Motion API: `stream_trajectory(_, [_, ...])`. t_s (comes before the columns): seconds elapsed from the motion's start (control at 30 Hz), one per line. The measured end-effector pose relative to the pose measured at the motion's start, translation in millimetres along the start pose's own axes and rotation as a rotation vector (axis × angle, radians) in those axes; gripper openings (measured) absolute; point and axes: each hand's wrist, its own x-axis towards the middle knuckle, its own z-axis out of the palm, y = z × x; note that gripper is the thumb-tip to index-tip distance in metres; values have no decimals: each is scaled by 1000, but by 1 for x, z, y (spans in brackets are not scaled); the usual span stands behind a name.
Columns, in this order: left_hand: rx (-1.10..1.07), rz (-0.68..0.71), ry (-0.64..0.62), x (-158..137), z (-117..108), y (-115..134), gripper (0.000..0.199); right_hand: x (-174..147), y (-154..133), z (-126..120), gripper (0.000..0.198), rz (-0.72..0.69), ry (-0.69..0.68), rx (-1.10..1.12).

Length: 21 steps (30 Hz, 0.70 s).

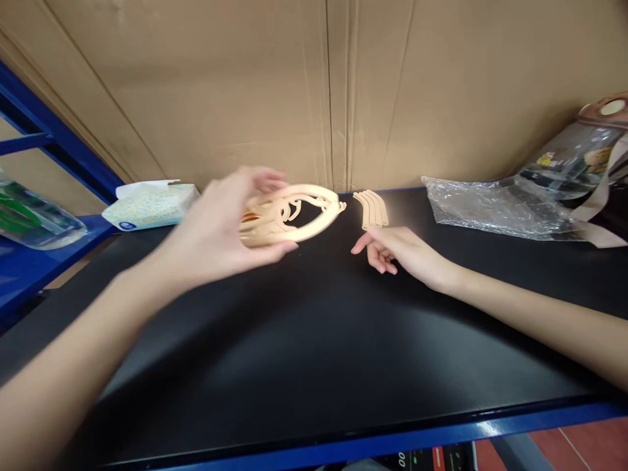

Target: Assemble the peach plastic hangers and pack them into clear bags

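My left hand [220, 222], a little blurred, is closed around a cream pointed-oval frame [314, 230], its thumb along the lower side and its fingers over the top. Smaller cream hook-shaped pieces [293, 210] show through and behind the frame; the hand hides part of them. My right hand [387, 250] holds nothing that I can see; its index finger points left and the other fingers are loosely bent apart. Just beyond its fingertips, several cream curved strips [373, 208] lie side by side on the black tabletop [314, 340].
At the back left sits a tissue pack [152, 206], near a clear bottle [42, 216] on a blue shelf [53, 242]. A crumpled clear plastic bag [495, 206] and a strapped transparent container [574, 157] lie at the right. Cardboard [220, 85] stands along the back.
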Motion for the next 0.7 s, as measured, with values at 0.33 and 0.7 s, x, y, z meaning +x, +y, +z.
stream_trajectory(0.33, [-81,-349,-58,-8,-39,-74,72,-1,0,3,33,-27,-108,-142])
stream_trajectory(0.7, [-159,-435,-134,-7,-33,-90,74,-2,1,2,29,-27,-148,-175])
